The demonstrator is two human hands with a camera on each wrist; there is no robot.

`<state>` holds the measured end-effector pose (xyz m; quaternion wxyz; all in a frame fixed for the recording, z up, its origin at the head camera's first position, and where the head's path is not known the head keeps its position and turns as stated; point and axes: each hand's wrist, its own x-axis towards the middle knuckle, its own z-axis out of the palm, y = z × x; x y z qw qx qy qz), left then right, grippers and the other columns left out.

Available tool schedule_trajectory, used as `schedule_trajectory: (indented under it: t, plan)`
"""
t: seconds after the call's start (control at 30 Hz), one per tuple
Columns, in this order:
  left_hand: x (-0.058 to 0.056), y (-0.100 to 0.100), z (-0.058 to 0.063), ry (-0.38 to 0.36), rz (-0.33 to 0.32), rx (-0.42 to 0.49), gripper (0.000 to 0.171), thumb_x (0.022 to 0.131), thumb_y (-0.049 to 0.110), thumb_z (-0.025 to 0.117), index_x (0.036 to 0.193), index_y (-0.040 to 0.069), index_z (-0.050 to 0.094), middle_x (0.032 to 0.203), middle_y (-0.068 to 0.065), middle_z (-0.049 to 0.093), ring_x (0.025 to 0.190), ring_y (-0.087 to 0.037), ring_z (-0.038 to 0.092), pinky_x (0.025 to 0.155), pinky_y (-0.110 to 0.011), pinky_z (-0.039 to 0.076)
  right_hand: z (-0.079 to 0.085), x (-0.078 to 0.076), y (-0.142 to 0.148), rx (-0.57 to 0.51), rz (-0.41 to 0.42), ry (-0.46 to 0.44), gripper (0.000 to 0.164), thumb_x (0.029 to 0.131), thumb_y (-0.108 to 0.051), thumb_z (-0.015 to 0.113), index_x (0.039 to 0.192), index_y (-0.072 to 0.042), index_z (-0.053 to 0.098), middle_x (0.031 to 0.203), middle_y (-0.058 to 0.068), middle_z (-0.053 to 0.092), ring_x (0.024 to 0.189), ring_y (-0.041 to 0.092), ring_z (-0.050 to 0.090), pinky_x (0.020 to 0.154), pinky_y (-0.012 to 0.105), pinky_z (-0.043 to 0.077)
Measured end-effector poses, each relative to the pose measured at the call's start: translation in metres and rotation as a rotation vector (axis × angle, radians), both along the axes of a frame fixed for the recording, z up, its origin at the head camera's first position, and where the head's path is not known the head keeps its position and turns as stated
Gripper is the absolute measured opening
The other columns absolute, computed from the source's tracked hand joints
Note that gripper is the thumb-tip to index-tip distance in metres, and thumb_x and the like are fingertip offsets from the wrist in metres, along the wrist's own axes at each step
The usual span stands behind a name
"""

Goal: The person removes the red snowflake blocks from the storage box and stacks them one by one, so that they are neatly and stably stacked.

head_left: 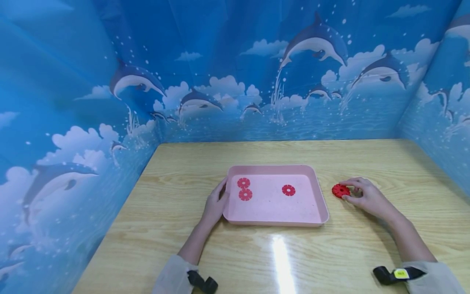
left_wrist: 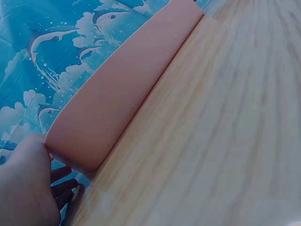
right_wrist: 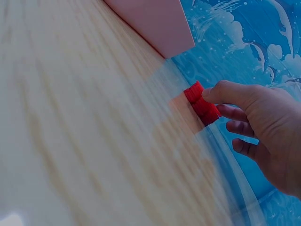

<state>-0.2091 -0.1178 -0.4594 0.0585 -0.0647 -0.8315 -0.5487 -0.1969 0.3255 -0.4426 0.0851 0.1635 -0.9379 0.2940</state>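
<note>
A pink tray (head_left: 275, 223) lies on the table with three red notched discs inside: two almost touching at its left, an upper disc (head_left: 243, 183) and a lower disc (head_left: 245, 194), and a single disc (head_left: 288, 190) right of centre. My left hand (head_left: 214, 206) holds the tray's left side, thumb at the rim and fingers against the outer wall. Off the tray's right side, my right hand (head_left: 368, 197) pinches a stack of red notched discs (head_left: 340, 190) between thumb and fingers. In the right wrist view the stack (right_wrist: 200, 103) shows several layers, low at the tabletop.
The wooden table (head_left: 183, 163) runs back to a blue dolphin-print backdrop (head_left: 227, 73), which also rises along the left and right sides. Black straps with small devices sit on both cuffs, such as the right strap (head_left: 389, 275).
</note>
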Motion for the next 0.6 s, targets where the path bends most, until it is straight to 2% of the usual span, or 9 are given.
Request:
schedule_trajectory:
  t: [0.3,0.6]
  plan:
    - [0.0002,0.0001,-0.0005,-0.027,0.001,0.0,0.045,0.095,0.014,0.048,0.14,0.013,0.039,0.14,-0.008,0.039,0.128,-0.023,0.034,0.105,-0.037,0.028,-0.0001,0.0004,0.0004,0.0,-0.008,-0.01,0.038,0.08,-0.008,0.07,0.115,0.002,0.06,0.103,0.015,0.053,0.074,0.02,0.043,0.055,0.026,0.04]
    - [0.0007,0.0,0.0002,-0.027,-0.008,0.001,0.046,0.095,0.013,0.047,0.14,0.012,0.038,0.141,-0.009,0.038,0.129,-0.025,0.033,0.105,-0.039,0.028,-0.0011,-0.0001,0.0014,-0.001,-0.016,-0.006,0.037,0.08,-0.008,0.07,0.114,0.001,0.061,0.103,0.016,0.052,0.074,0.02,0.044,0.055,0.026,0.04]
